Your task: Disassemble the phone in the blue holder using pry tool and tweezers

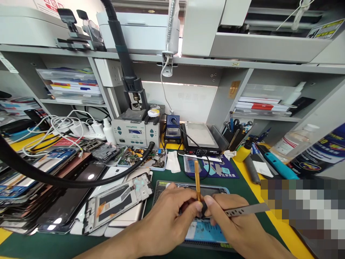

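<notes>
My left hand [172, 212] is closed, its thumb and index finger pinching a slim gold screwdriver [197, 178] that stands nearly upright. In my right hand [231, 219] are flat metal tweezers [248, 209] with holes along them, their tail pointing right. The thumbs are close together over an opened phone [219, 189] with a light blue edge. My fingers hide most of the phone's inside and both tool tips. Beneath lies a dark perforated work pad [161, 187], with a blue part [198, 232] in front of my hands.
A phone frame [118, 201] and stacked phones [61, 194] lie left. A black hose [81, 183] arcs over them from the rework station [134, 133]. Behind are a tray of circuit boards [142, 156] and a soldering iron stand [173, 131]. Bottles [295, 142] stand right.
</notes>
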A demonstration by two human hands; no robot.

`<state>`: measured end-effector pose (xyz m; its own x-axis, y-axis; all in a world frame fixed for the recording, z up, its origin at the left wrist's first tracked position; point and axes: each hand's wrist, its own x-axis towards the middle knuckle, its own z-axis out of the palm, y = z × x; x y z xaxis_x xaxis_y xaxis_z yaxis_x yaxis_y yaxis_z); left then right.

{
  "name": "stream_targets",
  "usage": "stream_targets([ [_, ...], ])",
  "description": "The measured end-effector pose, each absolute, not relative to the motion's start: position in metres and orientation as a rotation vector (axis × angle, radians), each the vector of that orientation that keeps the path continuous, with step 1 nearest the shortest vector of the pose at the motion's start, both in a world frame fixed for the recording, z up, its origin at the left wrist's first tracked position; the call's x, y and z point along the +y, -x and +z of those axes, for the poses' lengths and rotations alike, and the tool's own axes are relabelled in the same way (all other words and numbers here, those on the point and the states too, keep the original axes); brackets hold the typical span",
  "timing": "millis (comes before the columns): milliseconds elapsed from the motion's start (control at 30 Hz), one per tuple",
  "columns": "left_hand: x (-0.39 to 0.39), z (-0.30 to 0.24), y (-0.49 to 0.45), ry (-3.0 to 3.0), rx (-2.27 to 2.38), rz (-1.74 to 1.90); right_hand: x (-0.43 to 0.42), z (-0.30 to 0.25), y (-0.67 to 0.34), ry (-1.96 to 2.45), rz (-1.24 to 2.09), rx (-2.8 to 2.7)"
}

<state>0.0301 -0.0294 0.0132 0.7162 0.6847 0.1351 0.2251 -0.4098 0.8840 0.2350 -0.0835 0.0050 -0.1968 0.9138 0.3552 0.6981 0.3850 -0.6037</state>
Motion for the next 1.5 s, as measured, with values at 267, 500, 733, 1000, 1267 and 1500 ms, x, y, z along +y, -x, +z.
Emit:
stream_targets([
  [267,-0.026,0.014,-0.029,-1.765,0.651,0.651,-0.084,0.008,-0.234,1.391,0.485,-1.787],
  [500,-0.022,0.019,-0.026,-1.563,0.655,0.667,-0.087,0.011,-0.234,1.399,0.667,-1.644],
  [733,-0.019,0.017,-0.027,-1.537,0.658,0.681,-0.091,0.02,-0.224,1.432,1.118,-1.167],
  [1000,-0.021,0.02,-0.026,-1.543,0.65,0.669,-0.085,0.009,-0.23,1.343,1.258,-1.212],
  [1267,-0.019,0.018,-0.027,-1.521,0.624,0.657,-0.088,0.011,-0.228,1.351,1.247,-1.184],
  [1500,-0.018,0.018,-0.027,-1.512,0.615,0.665,-0.089,0.019,-0.221,1.388,1.192,-1.135],
])
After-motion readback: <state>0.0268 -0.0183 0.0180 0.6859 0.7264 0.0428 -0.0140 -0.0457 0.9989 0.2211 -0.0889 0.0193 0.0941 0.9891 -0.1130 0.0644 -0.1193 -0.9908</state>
